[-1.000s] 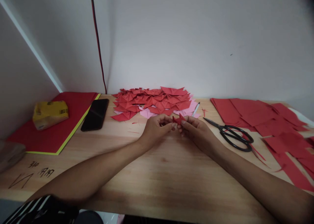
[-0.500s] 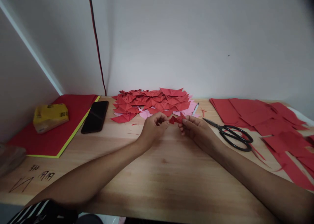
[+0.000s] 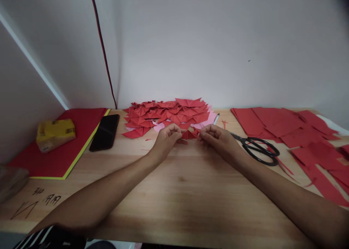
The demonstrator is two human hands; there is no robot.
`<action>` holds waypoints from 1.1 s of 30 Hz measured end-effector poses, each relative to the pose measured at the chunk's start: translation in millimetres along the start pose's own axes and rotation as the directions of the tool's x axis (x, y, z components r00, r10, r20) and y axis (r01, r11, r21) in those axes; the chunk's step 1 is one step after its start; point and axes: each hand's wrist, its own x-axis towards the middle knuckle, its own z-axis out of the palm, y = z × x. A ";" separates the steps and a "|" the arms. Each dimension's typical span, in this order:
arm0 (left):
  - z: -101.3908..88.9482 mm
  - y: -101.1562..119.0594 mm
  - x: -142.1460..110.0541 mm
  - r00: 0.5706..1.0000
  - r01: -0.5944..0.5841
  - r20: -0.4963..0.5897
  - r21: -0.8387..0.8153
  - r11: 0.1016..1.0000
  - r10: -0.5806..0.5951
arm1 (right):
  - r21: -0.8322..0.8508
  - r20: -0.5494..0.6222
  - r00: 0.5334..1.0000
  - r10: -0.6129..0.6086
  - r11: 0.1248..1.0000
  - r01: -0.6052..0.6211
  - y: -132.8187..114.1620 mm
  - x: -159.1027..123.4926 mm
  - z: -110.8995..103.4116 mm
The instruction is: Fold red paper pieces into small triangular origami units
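Between my two hands is a small folded red paper piece point(image 3: 190, 134), raised over the wooden table. My left hand point(image 3: 169, 137) pinches its left end between thumb and fingers. On the opposite end, my right hand point(image 3: 214, 135) has its thumb and fingertips closed on the paper. Fingers cover both ends, so only the pointed middle shows. Just behind lies a heap of folded red paper pieces point(image 3: 163, 112), with some pink paper point(image 3: 203, 122) under it. Black-handled scissors point(image 3: 260, 150) lie beside my right wrist, their blades partly hidden by it.
Red paper sheets point(image 3: 278, 123) and strips spread over the right side. A pen point(image 3: 216, 118) lies by the heap. To the left are a black phone point(image 3: 105, 132), a large red sheet point(image 3: 73, 147) with a yellow edge, and a yellow packet point(image 3: 56, 134). A wall stands behind.
My left hand has closed onto the left end of the folded red paper, which has shifted slightly left. My right hand has turned more palm-down over the other end.
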 end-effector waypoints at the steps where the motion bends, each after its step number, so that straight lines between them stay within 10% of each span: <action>1: 0.0 0.3 0.1 1.000 -0.002 0.001 0.005 1.000 0.002 | -0.002 0.004 1.000 -0.004 1.000 0.004 0.0 0.3 -0.7; 19: -23.3 10.6 16.6 0.996 0.048 -0.089 0.336 0.941 -0.019 | 0.118 0.015 0.964 0.264 0.957 -0.264 -5.0 12.1 -22.8; 26: -34.7 17.4 16.9 0.988 -0.157 0.124 0.822 0.547 0.096 | -0.160 0.011 0.958 0.286 0.946 -0.281 -3.7 16.6 -36.9; 33: -36.0 22.3 16.2 0.979 -0.204 0.187 0.928 0.312 0.084 | -0.599 0.004 0.992 0.127 0.794 -0.100 -7.7 15.9 -44.1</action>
